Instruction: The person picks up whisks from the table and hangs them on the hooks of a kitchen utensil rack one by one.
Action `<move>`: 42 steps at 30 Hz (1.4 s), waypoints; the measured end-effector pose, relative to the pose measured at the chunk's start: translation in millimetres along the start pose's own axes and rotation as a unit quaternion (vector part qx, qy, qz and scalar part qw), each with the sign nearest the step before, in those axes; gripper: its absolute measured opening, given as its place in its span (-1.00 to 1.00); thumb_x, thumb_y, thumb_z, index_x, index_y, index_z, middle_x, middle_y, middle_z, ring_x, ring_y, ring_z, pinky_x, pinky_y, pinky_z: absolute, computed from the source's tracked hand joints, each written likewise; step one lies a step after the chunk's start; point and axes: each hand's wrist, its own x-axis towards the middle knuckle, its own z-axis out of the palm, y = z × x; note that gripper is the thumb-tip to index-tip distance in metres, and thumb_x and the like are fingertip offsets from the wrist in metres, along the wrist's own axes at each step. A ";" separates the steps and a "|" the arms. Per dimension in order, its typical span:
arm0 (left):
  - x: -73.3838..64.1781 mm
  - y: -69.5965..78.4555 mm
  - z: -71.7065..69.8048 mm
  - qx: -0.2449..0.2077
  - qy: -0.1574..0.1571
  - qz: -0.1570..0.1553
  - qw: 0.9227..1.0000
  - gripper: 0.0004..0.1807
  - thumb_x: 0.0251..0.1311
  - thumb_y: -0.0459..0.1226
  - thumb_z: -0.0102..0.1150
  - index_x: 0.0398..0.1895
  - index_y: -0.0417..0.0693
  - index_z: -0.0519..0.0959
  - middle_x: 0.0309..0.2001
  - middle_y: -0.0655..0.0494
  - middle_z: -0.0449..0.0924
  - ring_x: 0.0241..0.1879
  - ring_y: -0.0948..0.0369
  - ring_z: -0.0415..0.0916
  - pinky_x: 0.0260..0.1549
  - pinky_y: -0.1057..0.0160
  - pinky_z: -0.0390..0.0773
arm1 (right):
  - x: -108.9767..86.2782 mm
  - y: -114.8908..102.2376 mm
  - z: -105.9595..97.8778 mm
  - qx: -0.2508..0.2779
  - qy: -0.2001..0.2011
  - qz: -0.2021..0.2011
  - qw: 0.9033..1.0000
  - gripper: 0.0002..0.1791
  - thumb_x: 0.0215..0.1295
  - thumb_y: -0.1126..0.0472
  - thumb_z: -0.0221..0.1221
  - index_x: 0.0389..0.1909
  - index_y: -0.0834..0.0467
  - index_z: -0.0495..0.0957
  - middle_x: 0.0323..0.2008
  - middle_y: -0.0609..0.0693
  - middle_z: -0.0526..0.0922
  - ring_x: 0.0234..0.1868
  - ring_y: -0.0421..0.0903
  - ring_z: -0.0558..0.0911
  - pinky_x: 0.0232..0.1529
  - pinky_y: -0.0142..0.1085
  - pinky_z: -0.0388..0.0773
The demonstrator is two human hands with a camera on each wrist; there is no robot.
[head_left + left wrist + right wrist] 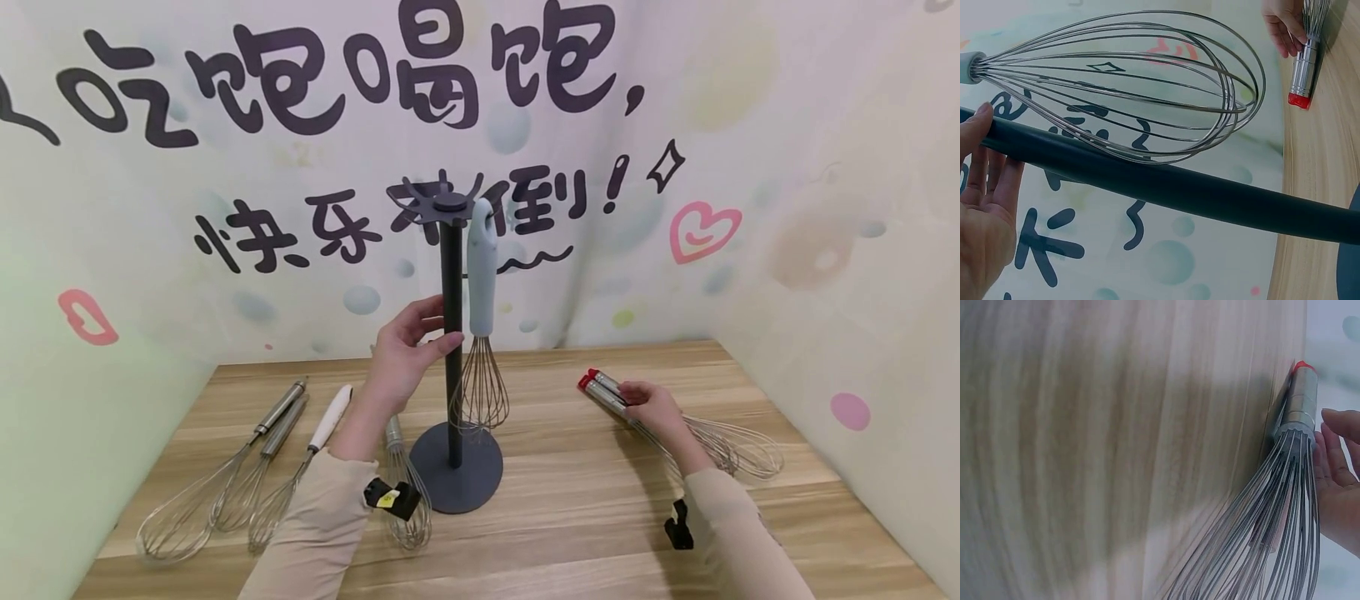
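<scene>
My left hand [399,360] holds the upright pole of a black utensil stand [453,375], thumb in front and fingers behind it. From one hook at the top hangs a whisk with a light blue handle [482,275], its wires close beside the pole. At the right, my right hand [660,414] is at the handles of two metal whisks [606,398] with red ends, lying side by side. In the right wrist view, its loosely bent fingers [1335,456] are beside one whisk handle [1302,400]; whether they touch it is unclear.
Left of the stand lie two steel-handled whisks [281,406], a white-handled whisk [330,417], and another metal whisk [408,500] near the round base [476,479]. The wooden table [555,517] meets printed cloth walls [360,275] at the back and sides.
</scene>
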 end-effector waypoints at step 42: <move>0.8 -4.6 -4.0 -0.001 -0.008 0.000 1.000 -0.45 0.16 -0.48 0.20 0.25 -0.15 0.40 -0.08 0.43 0.56 -0.01 0.41 0.49 0.00 0.40 0.55 | 1.3 -2.0 7.9 -0.086 -0.021 -0.030 0.996 -0.52 -0.03 0.51 0.24 0.01 0.50 0.48 -0.06 0.41 0.59 -0.04 0.24 0.59 -0.15 -0.26 0.57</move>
